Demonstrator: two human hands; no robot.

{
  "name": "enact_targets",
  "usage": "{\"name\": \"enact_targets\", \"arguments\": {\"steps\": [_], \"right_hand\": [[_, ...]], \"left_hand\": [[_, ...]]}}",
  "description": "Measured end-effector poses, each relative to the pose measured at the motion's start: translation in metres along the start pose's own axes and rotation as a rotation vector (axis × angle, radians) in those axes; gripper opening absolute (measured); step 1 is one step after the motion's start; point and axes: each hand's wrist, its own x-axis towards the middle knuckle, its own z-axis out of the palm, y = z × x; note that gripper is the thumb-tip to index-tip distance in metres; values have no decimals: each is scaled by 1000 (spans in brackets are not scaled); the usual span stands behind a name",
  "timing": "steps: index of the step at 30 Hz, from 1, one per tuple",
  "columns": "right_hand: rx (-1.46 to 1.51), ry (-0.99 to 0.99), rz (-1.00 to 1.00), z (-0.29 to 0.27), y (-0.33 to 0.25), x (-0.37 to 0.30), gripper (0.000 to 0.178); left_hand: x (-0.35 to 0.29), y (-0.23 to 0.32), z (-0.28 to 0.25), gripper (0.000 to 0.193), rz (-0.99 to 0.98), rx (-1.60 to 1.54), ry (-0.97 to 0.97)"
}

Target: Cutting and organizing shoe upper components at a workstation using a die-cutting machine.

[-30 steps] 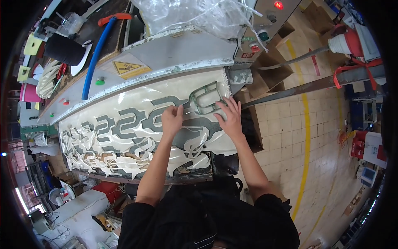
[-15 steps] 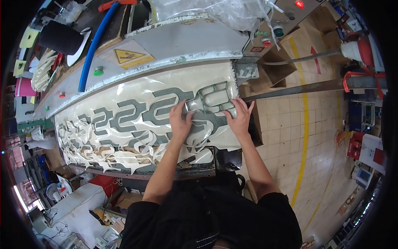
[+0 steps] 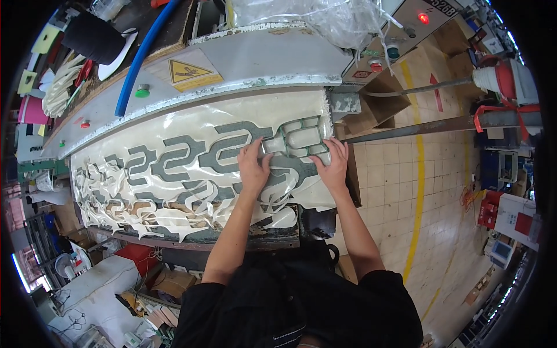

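Cream sheeting (image 3: 255, 110), glossy, spreads over the tabletop from the left to just right of centre; at its far left lie loose, curling scraps (image 3: 116, 180) of like colour. Next, toward the centre, a row of fork-shaped openings (image 3: 212, 161) exposes a grey-green layer beneath. At the middle of the frame of view, the left hand (image 3: 253, 168) has finger and thumb closed about the narrow left end of a green-edged metal frame (image 3: 284, 139), which lies on the sheeting right of centre. Farther right, the right hand (image 3: 335, 168) is closed on its lower right corner, thumb on the near side; how firmly either grips cannot be told. The step appears to be one of seating the frame, and is best done with both ends guided together, so that it turns little and sits flat. Its near edge should be checked against the adjoining opening, lest the two overlap, and loose strips (image 3: 281, 197) below should be kept clear. Fingertips belong outside the rim, never under it.
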Motion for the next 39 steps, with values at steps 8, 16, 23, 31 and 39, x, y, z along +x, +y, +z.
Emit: {"name": "enact_targets", "arguments": {"steps": [8, 16, 23, 31, 39], "right_hand": [[68, -10, 16, -14, 0, 0, 65], [-37, 145, -20, -49, -34, -3, 55], [110, 70, -94, -45, -62, -12, 35], [2, -116, 60, -51, -43, 8, 109], [-178, -48, 118, -28, -57, -4, 102]], "left_hand": [[-3, 15, -3, 59, -25, -25, -72], [61, 61, -44, 58, 208, 94, -166], [55, 48, -16, 44, 4, 18, 119], [14, 76, 1, 57, -149, -105, -172], [37, 40, -4, 70, -8, -1, -8]]}}
